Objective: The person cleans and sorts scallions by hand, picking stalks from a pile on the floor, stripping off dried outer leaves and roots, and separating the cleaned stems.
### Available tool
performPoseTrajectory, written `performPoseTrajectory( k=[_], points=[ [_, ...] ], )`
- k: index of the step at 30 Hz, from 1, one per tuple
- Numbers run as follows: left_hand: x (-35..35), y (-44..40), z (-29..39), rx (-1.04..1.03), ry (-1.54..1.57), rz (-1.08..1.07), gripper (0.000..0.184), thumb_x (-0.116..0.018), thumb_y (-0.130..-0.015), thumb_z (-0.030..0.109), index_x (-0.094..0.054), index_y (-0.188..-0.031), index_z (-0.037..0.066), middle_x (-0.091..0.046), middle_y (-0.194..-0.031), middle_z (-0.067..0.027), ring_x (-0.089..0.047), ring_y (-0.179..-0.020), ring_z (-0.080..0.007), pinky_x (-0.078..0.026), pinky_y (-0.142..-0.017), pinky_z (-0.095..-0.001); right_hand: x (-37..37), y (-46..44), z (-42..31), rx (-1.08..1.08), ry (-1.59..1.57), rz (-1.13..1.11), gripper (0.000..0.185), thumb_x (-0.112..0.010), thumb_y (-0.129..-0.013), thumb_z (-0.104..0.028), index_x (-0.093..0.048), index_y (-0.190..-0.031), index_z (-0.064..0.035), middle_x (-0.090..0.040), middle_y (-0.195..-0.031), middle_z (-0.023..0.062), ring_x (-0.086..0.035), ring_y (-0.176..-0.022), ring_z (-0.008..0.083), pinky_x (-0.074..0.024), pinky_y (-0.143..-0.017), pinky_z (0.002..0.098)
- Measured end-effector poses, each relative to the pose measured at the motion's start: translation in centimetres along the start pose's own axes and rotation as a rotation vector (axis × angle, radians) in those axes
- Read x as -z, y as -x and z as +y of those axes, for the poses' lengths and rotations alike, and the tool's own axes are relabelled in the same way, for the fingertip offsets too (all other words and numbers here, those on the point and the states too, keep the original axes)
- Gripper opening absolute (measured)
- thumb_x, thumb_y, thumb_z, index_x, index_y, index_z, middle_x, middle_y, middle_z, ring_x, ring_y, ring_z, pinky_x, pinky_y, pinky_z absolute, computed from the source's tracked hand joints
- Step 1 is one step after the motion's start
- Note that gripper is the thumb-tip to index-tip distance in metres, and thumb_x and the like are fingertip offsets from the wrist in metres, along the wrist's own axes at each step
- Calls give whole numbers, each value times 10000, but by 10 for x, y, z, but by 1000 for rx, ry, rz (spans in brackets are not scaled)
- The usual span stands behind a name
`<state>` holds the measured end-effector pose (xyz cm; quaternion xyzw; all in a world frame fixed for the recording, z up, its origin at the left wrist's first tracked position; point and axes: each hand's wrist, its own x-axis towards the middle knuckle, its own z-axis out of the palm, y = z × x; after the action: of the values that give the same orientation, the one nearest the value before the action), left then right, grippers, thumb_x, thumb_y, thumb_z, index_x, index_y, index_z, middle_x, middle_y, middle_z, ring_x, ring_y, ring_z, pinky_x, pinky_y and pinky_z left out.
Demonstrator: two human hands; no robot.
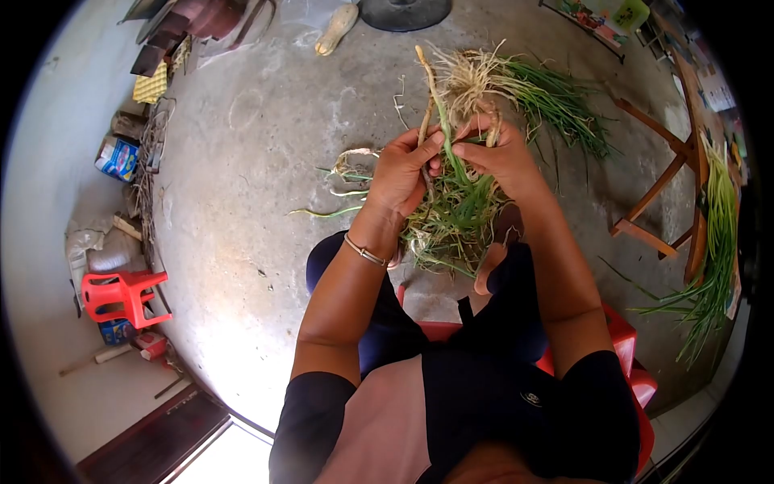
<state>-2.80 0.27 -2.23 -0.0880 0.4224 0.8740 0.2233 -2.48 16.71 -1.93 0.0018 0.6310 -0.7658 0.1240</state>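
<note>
Between both hands a long green plant stalk point(443, 121) with a pale brown upper end stands nearly upright. My left hand point(405, 168) is closed around its left side and also holds a brownish stem. Fingers of my right hand point(497, 153) pinch the stalk from the right, beside another short brown piece. Below the hands lies a heap of green leaves and trimmings point(455, 218) on the floor, between the feet. Beyond the hands is a bunch of green onions point(548, 97), its pale roots pointing left.
Loose roots and leaves point(351, 169) lie left of the hands. A pale gourd point(337, 29) and a round black base point(405, 11) are at the top. At right, a wooden frame point(685, 153) stands beside more long green leaves point(720, 234). A red chair point(121, 295) is far left.
</note>
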Motion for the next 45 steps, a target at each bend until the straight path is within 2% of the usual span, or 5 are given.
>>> performPoseTrajectory(
  k=[10,14,27,38,45],
  points=[
    [1,1,3,-14,-106,-13,173,-626,-780,23,-578,-941,-15,-526,-691,-3,-448,-549,-63,-360,-499,-182,25,-6,-7,64,-102,185,143,-631,-788,-134,-578,-910,-80,-495,-632,-56,-352,-461,12,-245,-401,180],
    [-3,-1,-4,-58,-155,58,159,-640,-773,37,-584,-915,-5,-518,-661,7,-430,-520,-59,-347,-484,-186,7,3,-6,-30,128,-31,182,-665,-767,-158,-564,-898,-84,-502,-651,-60,-398,-489,5,-291,-424,162],
    [1,-5,-1,-226,-477,160,72,-580,-815,69,-564,-841,3,-476,-596,21,-401,-484,-45,-318,-434,-193,13,11,-12,-139,93,-28,208,-698,-702,-167,-601,-841,-47,-549,-670,-18,-431,-520,31,-289,-433,174],
    [36,-10,34,-368,-191,313,43,-497,-862,60,-482,-858,20,-433,-584,-11,-376,-466,-85,-318,-428,-218,54,33,-28,-137,-167,-158,179,-619,-753,-87,-532,-876,9,-521,-687,47,-475,-561,85,-364,-445,206],
    [57,-8,47,-435,-107,409,59,-477,-877,78,-475,-841,32,-426,-611,-9,-395,-510,-84,-341,-445,-219,77,44,-37,-23,-150,-44,212,-661,-711,-133,-549,-820,9,-501,-609,47,-414,-464,67,-289,-386,195]
  ],
)
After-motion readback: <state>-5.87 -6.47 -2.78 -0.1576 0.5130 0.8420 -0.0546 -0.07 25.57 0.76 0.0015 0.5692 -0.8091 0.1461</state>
